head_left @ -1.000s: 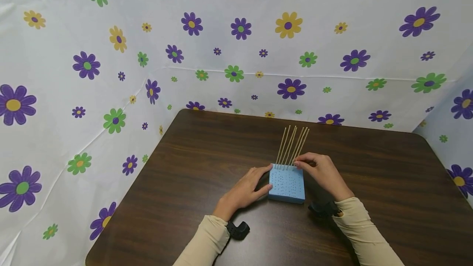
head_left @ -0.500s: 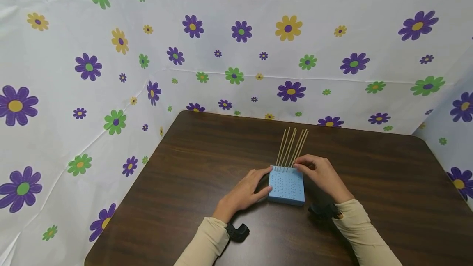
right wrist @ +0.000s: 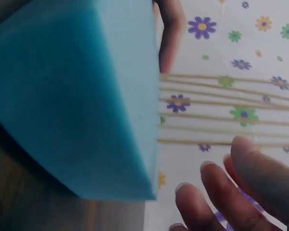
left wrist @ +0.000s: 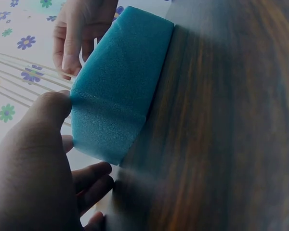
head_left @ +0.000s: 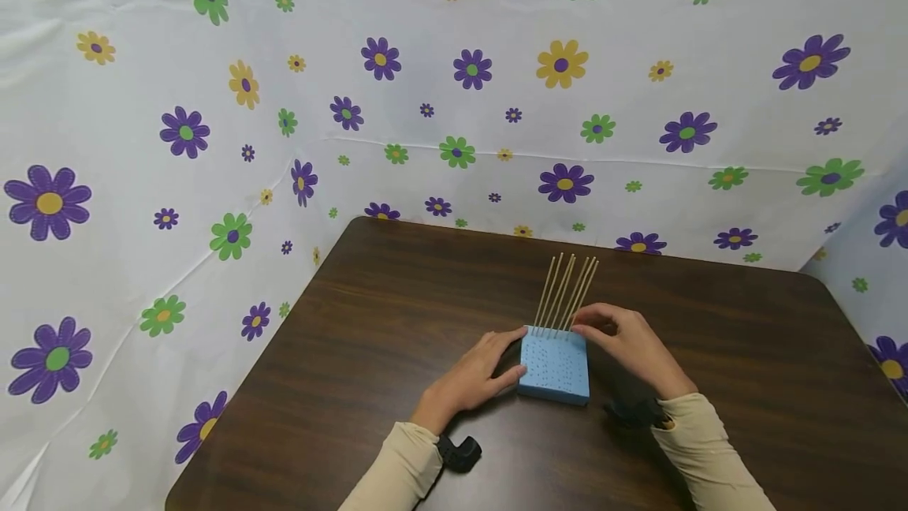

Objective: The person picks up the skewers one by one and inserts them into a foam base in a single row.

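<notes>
A blue foam block [head_left: 553,369] dotted with small holes lies on the brown table. Several thin wooden skewers [head_left: 585,292] stand in a row along its far edge, leaning slightly right. My left hand [head_left: 464,385] rests against the block's left side, fingers spread, forefinger at the back corner and thumb nearer the front. My right hand [head_left: 634,345] is at the block's far right corner. In the right wrist view its thumb [right wrist: 253,161] overlaps the outermost skewer [right wrist: 197,142], with the fingertips just below; no skewer shows clearly between thumb and forefinger.
Behind the wooden-patterned table [head_left: 397,298] hangs a white cloth [head_left: 426,6] printed with purple, green and yellow flowers. It also runs along both sides. A black wrist camera [head_left: 461,454] sits under the left cuff.
The right thumb and forefinger, close together at the base of the rightmost skewer, have spread slightly apart. The left hand keeps its place on the block. The head view has shifted slightly.
</notes>
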`<state>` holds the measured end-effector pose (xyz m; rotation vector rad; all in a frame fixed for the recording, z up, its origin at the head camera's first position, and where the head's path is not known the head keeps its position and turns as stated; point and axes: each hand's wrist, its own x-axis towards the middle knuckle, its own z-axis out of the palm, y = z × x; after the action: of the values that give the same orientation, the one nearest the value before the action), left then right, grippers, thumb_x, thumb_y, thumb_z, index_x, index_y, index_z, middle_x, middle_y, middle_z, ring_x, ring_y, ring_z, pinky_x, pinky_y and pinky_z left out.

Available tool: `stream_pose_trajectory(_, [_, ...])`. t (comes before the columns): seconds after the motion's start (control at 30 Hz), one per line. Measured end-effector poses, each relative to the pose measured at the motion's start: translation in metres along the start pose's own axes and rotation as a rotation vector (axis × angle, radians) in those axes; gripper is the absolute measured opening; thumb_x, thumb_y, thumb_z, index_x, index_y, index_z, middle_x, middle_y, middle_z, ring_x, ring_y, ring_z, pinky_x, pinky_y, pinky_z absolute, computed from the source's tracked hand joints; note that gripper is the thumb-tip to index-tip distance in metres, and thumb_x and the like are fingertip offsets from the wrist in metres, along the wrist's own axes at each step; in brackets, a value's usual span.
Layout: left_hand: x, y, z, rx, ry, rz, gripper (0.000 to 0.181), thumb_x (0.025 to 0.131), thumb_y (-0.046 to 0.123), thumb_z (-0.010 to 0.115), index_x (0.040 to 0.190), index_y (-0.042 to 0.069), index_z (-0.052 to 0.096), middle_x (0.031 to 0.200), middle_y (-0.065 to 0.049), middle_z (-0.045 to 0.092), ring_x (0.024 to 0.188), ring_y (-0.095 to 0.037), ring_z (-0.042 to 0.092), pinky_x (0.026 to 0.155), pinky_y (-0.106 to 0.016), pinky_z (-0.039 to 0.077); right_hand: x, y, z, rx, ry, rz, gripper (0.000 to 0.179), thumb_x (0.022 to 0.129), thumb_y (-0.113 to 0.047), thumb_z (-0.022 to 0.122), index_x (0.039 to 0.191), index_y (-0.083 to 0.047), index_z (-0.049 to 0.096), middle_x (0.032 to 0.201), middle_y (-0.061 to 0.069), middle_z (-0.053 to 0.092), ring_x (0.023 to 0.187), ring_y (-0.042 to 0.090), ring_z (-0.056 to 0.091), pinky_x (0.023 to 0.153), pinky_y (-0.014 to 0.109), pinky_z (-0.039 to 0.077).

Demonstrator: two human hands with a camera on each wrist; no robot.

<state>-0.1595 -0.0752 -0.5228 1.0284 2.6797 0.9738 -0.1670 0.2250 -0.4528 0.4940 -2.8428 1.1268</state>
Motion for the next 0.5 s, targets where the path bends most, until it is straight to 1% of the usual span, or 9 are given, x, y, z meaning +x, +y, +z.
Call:
stream_pose_trajectory(0.1, [0.000, 0.001, 0.001, -0.013, -0.004, -0.005, 0.065, 0.109, 0.056, 0.041, 0.167, 0.036, 0.018, 0.168, 0.004, 0.036, 0.155, -0.021, 0.036, 0.123, -0.051, 0.037, -0.003, 0.003, -0.009, 0.003, -0.001, 0.035, 0.030, 0.102, -0.033, 0.068, 0.123, -0.012, 0.074, 0.114, 0.006, 0.077, 0.096, 0.018, 0.069, 0.079, 0.023, 0.056])
stream_pose_trajectory(0.2, [0.001, 0.002, 0.002, -0.018, -0.005, 0.002, 0.063, 0.110, 0.054, 0.039, 0.167, 0.036, 0.018, 0.167, 0.002, 0.037, 0.153, -0.020, 0.038, 0.122, -0.050, 0.039, -0.007, 0.007, -0.019, 0.008, 0.015, 0.059, 0.033, 0.106, -0.034, 0.062, 0.128, -0.011, 0.071, 0.118, 0.010, 0.076, 0.098, 0.024, 0.070, 0.078, 0.022, 0.056])
stream_pose_trajectory(0.33, [0.000, 0.002, 0.002, -0.022, -0.007, 0.005, 0.060, 0.112, 0.051, 0.037, 0.167, 0.035, 0.019, 0.165, 0.002, 0.039, 0.151, -0.017, 0.040, 0.121, -0.047, 0.040, -0.013, 0.013, -0.025, 0.022, 0.027, 0.050, 0.033, 0.110, -0.030, 0.054, 0.132, -0.010, 0.068, 0.119, 0.014, 0.077, 0.102, 0.029, 0.073, 0.080, 0.021, 0.056])
stream_pose_trajectory(0.43, [0.001, 0.001, 0.002, -0.027, 0.004, 0.009, 0.058, 0.113, 0.049, 0.036, 0.167, 0.034, 0.021, 0.166, 0.001, 0.039, 0.151, -0.018, 0.040, 0.121, -0.047, 0.040, -0.014, 0.016, -0.027, 0.030, 0.023, 0.045, 0.036, 0.112, -0.031, 0.050, 0.136, -0.009, 0.065, 0.120, 0.015, 0.076, 0.103, 0.032, 0.073, 0.082, 0.020, 0.056])
stream_pose_trajectory(0.5, [0.002, 0.000, 0.001, -0.030, 0.019, 0.018, 0.057, 0.113, 0.047, 0.035, 0.166, 0.032, 0.023, 0.166, 0.001, 0.040, 0.151, -0.019, 0.040, 0.121, -0.047, 0.041, -0.014, 0.017, -0.028, 0.035, 0.020, 0.043, 0.038, 0.112, -0.031, 0.048, 0.138, -0.008, 0.063, 0.123, 0.016, 0.075, 0.105, 0.035, 0.073, 0.085, 0.024, 0.059])
